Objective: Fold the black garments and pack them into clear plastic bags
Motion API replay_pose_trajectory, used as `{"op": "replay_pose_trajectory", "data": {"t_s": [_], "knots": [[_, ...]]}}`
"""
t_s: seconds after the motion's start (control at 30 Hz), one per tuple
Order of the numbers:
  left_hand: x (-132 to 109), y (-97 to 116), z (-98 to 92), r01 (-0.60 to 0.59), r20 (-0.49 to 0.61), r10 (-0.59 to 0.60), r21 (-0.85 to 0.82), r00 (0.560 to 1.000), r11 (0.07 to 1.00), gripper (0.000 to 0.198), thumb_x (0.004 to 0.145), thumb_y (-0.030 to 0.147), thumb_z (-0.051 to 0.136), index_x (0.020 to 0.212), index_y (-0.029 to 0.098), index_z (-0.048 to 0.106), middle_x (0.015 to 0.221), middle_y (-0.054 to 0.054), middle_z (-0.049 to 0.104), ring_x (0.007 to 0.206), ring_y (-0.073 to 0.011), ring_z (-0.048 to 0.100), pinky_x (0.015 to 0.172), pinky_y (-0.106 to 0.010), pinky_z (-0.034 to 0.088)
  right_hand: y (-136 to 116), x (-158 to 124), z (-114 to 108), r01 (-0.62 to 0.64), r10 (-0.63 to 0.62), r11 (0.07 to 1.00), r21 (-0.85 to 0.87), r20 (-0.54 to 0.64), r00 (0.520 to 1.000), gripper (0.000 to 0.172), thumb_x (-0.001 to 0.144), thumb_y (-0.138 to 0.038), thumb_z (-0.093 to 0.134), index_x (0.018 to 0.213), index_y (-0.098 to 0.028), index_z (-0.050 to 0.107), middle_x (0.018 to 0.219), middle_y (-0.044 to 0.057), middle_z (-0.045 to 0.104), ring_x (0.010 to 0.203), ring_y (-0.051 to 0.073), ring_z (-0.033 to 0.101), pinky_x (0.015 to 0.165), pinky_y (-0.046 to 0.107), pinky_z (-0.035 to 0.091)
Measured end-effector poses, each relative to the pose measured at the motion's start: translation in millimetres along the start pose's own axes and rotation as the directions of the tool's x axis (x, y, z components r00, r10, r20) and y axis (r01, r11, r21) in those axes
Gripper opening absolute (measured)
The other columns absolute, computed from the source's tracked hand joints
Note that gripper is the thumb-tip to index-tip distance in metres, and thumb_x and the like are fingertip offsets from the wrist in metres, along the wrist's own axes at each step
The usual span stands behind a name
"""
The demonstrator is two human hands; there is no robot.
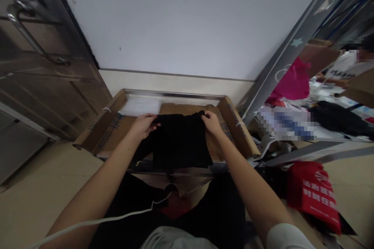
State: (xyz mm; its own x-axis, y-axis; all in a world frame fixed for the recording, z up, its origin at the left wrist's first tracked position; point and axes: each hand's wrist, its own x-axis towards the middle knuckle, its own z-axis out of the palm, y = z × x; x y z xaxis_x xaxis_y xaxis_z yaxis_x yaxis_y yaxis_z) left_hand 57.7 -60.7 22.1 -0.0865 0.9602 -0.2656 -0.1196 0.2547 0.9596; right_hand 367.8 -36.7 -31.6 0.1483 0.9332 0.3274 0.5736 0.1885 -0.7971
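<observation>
A piece of black cloth, perhaps a garment, is stretched between my two hands, its lower part hanging over the near edge of a cardboard-lined tray. My left hand pinches its upper left corner. At the upper right corner, my right hand grips the cloth between thumb and fingers. Behind my left hand, a white flat packet or sheet stack lies on the cardboard. Part of the cardboard is hidden beneath the cloth.
Cardboard side walls bound the tray. A metal door with a handle is at left, a pale wall ahead. To the right stand a cluttered table with a pink bag, a person, and a red bag below. A white cable crosses my lap.
</observation>
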Motion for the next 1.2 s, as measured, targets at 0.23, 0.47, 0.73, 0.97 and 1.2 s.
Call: {"op": "replay_pose_trajectory", "data": {"t_s": [0.23, 0.47, 0.73, 0.97, 1.2], "knots": [[9, -1, 2.9, 0.061, -0.023, -0.061, 0.010, 0.998, 0.998, 0.012, 0.079, 0.014, 0.069, 0.076, 0.018, 0.058, 0.071, -0.001, 0.063, 0.056, -0.0107, 0.061, 0.045, -0.017, 0.039, 16, 18, 19, 0.004, -0.004, 0.998, -0.062, 0.000, 1.000, 0.008, 0.074, -0.030, 0.054, 0.070, -0.023, 0.055, 0.075, 0.001, 0.061, 0.077, 0.020, 0.053, 0.077, 0.031, 0.040], [15, -11, -1.7, 0.058, -0.072, -0.062, -0.059, 0.995, 0.997, 0.014, 0.082, 0.013, 0.068, 0.079, 0.018, 0.055, 0.073, 0.000, 0.062, 0.056, -0.0102, 0.063, 0.044, -0.016, 0.041, 31, 13, 31, -0.018, 0.014, 0.999, -0.043, -0.074, 0.997, 0.029, 0.076, -0.028, 0.056, 0.104, -0.019, 0.059, 0.093, 0.006, 0.065, 0.090, 0.023, 0.059, 0.089, 0.038, 0.046], [21, -17, -1.8, -0.027, -0.139, 0.003, -0.171, 0.990, 0.985, 0.020, 0.080, 0.008, 0.067, 0.089, 0.017, 0.052, 0.078, -0.002, 0.065, 0.058, -0.0127, 0.068, 0.049, -0.019, 0.048, 26, -4, 30, 0.292, -0.316, 0.939, -0.181, -0.122, 0.941, 0.018, 0.085, -0.024, 0.058, 0.102, -0.022, 0.063, 0.122, 0.014, 0.055, 0.118, 0.029, 0.053, 0.105, 0.048, 0.045], [-8, -25, 9.0, -0.447, -0.195, 0.561, 0.424, 0.804, 0.788, 0.009, 0.090, 0.026, 0.057, 0.094, 0.019, 0.062, 0.080, -0.002, 0.063, 0.069, -0.0157, 0.066, 0.068, -0.029, 0.053, 25, -9, 32, 0.391, -0.390, 0.882, -0.262, 0.060, 0.919, 0.028, 0.084, -0.018, 0.058, 0.106, -0.023, 0.075, 0.146, 0.012, 0.049, 0.136, 0.033, 0.041, 0.115, 0.056, 0.035], [-59, -20, 56.9, -0.683, 0.645, 0.350, 0.730, 0.679, -0.018, 0.043, 0.099, 0.050, 0.047, 0.135, 0.030, 0.062, 0.099, -0.010, 0.075, 0.087, -0.0273, 0.072, 0.074, -0.035, 0.050, 32, -5, 34, 0.373, -0.332, 0.890, -0.260, 0.188, 0.924, 0.048, 0.081, -0.016, 0.055, 0.126, -0.022, 0.071, 0.144, 0.012, 0.056, 0.133, 0.032, 0.044, 0.113, 0.056, 0.038]]}}
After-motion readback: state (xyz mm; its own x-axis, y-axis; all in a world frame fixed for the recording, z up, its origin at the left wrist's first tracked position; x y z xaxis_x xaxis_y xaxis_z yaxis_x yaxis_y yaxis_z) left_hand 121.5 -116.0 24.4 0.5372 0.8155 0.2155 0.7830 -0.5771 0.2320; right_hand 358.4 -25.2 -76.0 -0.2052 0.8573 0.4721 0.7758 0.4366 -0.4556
